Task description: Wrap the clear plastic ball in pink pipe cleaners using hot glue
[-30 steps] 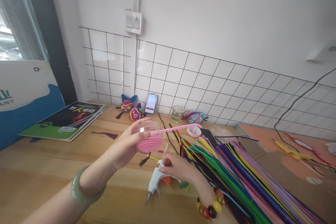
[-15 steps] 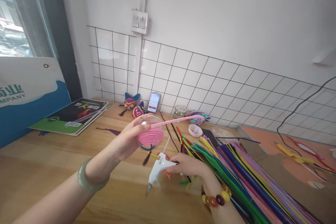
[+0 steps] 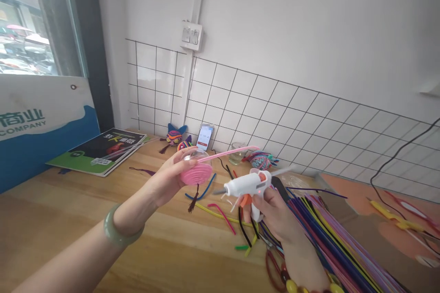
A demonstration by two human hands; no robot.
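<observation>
The left hand [image 3: 172,173], raised above the wooden table [image 3: 165,247], cups a clear round ball [image 3: 196,171] (half covered in fuzzy pink coils [image 3: 195,176]); the right hand [image 3: 277,216] grips a smooth glue gun [image 3: 245,185] near it.

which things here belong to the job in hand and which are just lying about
In use:
clear round ball with coiled pink pipe cleaner, left hand
white glue gun, right hand
probably the multicoloured pipe-cleaner bundle

Apparently lying about:
black-and-green magazine
lit rectangular phone
clear glass jar
</observation>
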